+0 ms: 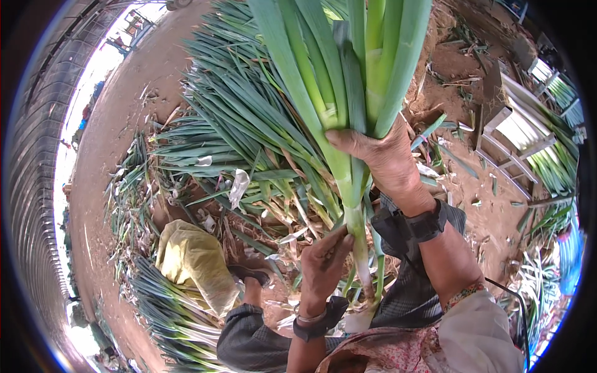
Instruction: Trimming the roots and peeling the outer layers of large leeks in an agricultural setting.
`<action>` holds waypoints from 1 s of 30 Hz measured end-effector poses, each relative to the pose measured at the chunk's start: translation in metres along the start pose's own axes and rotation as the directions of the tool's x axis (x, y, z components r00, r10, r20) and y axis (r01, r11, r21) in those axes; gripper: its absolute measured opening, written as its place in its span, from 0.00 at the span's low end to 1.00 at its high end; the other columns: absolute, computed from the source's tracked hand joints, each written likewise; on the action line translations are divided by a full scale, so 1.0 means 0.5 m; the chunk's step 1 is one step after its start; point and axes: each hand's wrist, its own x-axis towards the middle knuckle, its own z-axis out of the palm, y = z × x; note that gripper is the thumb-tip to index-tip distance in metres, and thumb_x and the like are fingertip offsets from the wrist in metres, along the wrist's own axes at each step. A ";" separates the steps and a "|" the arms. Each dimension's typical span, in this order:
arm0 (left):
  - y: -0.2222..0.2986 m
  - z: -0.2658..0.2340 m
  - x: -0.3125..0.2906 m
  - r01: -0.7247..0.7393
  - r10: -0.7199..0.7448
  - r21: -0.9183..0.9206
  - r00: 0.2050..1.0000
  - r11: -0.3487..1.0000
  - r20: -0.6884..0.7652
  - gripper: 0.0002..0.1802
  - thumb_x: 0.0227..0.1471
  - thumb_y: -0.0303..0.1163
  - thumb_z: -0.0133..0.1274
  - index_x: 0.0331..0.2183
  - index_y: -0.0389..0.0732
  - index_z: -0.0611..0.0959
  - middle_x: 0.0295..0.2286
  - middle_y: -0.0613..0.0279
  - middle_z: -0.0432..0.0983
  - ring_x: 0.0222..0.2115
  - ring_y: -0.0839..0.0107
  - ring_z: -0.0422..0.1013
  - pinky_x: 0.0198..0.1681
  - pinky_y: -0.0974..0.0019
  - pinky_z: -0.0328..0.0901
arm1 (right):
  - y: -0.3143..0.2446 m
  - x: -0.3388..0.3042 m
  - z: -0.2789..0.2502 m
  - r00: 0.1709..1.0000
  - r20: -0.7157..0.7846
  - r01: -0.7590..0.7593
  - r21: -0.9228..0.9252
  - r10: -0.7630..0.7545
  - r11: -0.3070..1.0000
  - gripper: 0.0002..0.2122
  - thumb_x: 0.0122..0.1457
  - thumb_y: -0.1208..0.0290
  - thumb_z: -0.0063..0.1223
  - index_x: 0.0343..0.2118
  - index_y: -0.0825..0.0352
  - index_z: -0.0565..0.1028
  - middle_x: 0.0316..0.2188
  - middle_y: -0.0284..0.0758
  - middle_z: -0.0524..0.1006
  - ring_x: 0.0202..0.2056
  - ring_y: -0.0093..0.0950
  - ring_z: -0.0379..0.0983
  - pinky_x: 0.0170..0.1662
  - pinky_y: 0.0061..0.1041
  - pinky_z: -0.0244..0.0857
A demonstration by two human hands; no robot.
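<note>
Right hand [388,165] is wrapping firmly around the held green onions [353,216], its thumb lying across the front just below where the leaves are fanning out; no gap is showing between palm and stalks. Left hand [322,270] is pinching the same stalks lower down, fingers and thumb closing on the pale stem from the left side.

Around them, the dirt floor [112,174] is stretching out on both sides, and a big heap of green onions [249,118] is lying on it, leaves pointing away from the person. Over at the right, a metal rack [538,146] is standing beside more onions with pale stems. At the lower left, a flatter pile of onions [168,317] is lying just beside a yellowish sack [193,258], which is partly covering it. Between the sack and the held stalks, a dark shoe [250,273] is showing, and a white scrap [239,188] is resting on the heap's near edge.

The held stalks are hanging nearly upright above the lap, root end down. Judging by the pose, the person is cleaning outer layers from the stem; the next move is calling for a steady upper grip and a careful downward peel by the lower fingers.
</note>
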 end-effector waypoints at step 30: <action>-0.021 0.023 0.021 0.018 0.103 -0.634 0.983 0.773 0.154 0.20 0.53 0.38 0.44 0.43 0.32 0.69 0.20 0.61 0.67 0.17 0.78 0.60 0.19 0.75 0.57 | -0.033 -0.010 -0.017 0.996 0.062 -0.060 0.040 0.057 0.997 0.29 0.37 0.70 0.66 0.43 0.69 0.65 0.34 0.31 0.72 0.31 0.18 0.67 0.34 0.18 0.64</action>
